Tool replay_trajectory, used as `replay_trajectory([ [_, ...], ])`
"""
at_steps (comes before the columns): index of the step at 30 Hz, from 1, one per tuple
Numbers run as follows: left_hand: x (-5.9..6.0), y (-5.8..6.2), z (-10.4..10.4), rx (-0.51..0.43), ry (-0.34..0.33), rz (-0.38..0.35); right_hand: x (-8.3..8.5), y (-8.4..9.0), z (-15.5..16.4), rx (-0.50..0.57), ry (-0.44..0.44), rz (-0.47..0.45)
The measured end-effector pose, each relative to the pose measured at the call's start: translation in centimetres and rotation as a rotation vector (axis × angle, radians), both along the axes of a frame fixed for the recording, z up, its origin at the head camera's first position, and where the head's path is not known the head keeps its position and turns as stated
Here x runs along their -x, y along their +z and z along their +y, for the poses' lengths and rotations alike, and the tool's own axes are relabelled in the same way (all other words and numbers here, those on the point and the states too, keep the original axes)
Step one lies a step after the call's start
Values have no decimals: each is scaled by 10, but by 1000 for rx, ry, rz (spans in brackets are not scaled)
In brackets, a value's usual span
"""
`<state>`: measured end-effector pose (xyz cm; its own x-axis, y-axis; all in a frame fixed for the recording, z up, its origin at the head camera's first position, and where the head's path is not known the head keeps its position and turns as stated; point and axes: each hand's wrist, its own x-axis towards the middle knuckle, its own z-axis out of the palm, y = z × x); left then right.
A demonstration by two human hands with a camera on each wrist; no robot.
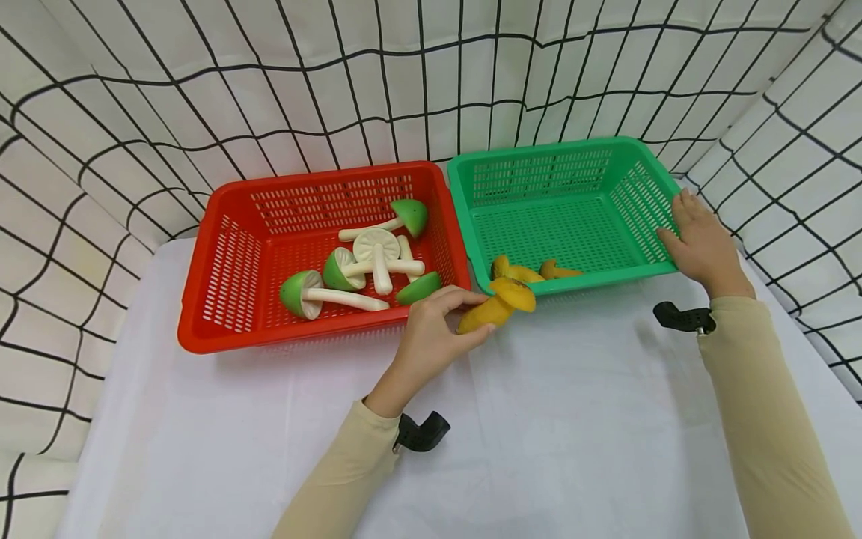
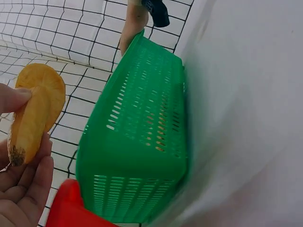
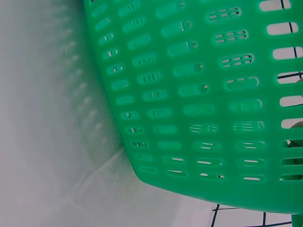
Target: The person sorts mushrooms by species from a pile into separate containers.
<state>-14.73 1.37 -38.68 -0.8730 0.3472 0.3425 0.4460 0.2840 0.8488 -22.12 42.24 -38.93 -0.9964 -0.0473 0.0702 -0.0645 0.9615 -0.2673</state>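
My left hand [image 1: 434,326] pinches a yellow toy mushroom [image 1: 515,294] by its stem, between thumb and fingers. The mushroom is tilted, its cap toward the right, over the near left corner of the green basket [image 1: 572,284]. In the left wrist view the mushroom [image 2: 35,106] shows a brown tip at the stem's foot. More yellow mushrooms [image 1: 525,274] lie inside that basket along its near wall, partly hidden by the rim. At the basket's right rim, my right hand [image 1: 703,243] holds on, thumb over the inner side. The right wrist view is mostly slotted basket wall [image 3: 189,109].
A red basket [image 1: 229,337] stands left of the green one, close against it, holding several toy mushrooms [image 1: 337,288] with green caps and white stems. Both baskets stand on a white-covered table [image 1: 572,419]. White sheeting with black grid lines [image 1: 404,82] rises behind and at both sides.
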Motion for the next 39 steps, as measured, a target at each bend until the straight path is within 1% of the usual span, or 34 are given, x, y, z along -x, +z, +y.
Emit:
replay_trajectory([
  [4, 8, 9, 5, 71, 9, 75, 0, -2, 1, 10, -1, -2],
  [6, 13, 13, 8, 103, 22, 86, 0, -2, 1, 11, 1, -2],
  [9, 21, 16, 13, 150, 39, 64, 0, -1, 0, 9, 6, 1],
  [12, 27, 17, 18, 165, 47, 33, -1, 0, -1, 10, 2, 1],
  [18, 37, 14, 26, 123, 53, 0, -2, 1, -2, 9, -10, 11],
  [21, 41, 13, 29, 83, 48, -38, -2, 1, -2, 10, -13, 17],
  [29, 47, 13, 31, -40, 7, -208, -1, 1, -2, 17, -15, 24],
  [32, 49, 14, 33, -71, -3, -254, -1, 1, -2, 22, -17, 24],
  [34, 50, 14, 36, -69, -2, -265, -1, 1, -2, 23, -19, 22],
  [39, 53, 14, 44, -8, 8, -239, -1, 3, -3, 22, -25, 10],
])
